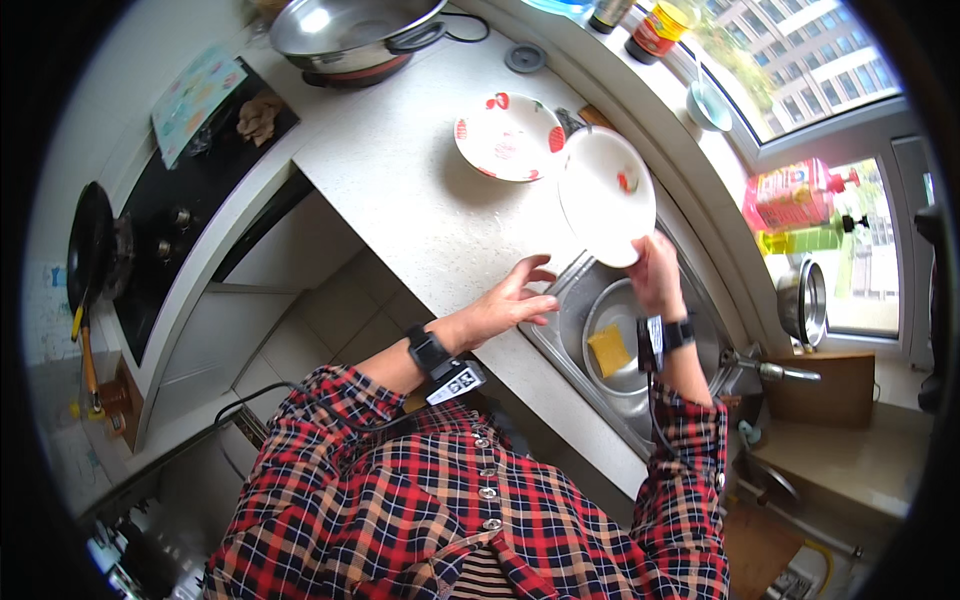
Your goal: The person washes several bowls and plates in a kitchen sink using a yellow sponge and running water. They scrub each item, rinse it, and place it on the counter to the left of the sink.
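My right hand (657,274) grips the near rim of a white plate (600,199) with a small red decoration, tilted above the back corner of the steel sink (568,351). Just left of it, my left hand (517,295) is held over the sink's edge with fingers spread, holding nothing. A white bowl with red fruit prints (504,142) rests on the counter, partly overlapped in view by the plate. Down in the sink lies a round pan or basin (637,375), and a yellow sponge (609,350) sits inside it.
A large steel pan (352,34) stands at the counter's back, near a dark round lid-like disc (526,57). On the windowsill are a pink pump bottle (787,195), a pale green bowl (709,106) and a steel pot (804,301). The faucet (772,371) juts over the sink's right side.
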Motion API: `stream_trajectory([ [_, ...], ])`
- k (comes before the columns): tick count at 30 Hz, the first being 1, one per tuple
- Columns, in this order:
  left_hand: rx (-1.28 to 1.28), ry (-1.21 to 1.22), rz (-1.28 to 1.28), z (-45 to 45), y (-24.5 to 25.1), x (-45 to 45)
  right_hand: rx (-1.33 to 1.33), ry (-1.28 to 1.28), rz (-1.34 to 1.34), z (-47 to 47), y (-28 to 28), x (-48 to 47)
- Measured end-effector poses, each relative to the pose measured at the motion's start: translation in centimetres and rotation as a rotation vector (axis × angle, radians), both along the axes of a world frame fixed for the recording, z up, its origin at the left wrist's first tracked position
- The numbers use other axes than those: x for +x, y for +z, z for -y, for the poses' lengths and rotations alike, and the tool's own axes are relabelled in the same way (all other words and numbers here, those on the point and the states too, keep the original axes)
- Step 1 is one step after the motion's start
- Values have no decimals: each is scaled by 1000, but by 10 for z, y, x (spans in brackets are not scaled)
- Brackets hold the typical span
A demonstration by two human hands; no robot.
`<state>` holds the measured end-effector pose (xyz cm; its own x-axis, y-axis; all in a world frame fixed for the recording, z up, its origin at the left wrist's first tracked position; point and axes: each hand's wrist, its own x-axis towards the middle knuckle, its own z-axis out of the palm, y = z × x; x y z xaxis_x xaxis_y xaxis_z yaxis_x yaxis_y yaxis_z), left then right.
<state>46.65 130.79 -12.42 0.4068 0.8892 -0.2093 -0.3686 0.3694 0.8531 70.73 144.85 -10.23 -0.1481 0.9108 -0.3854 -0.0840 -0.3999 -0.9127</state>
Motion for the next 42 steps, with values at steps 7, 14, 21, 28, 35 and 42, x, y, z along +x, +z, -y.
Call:
stream_trajectory([
  [7,-211,-72,128,-6,-22,83,-324,-338,-153,137,-46,64],
  [14,-450,-151,-141,-18,-38,135,-400,99,92,161,-101,152],
  [21,-299,-151,-388,-46,-48,179,109,878,1334,133,-158,165],
  [28,-323,-154,-507,-67,-87,226,266,935,1580,115,-194,227],
  [35,-359,-117,-585,-65,-123,235,-142,147,580,86,-169,239],
  [42,-432,-79,-446,-62,-138,248,-132,293,-2,120,-149,167],
])
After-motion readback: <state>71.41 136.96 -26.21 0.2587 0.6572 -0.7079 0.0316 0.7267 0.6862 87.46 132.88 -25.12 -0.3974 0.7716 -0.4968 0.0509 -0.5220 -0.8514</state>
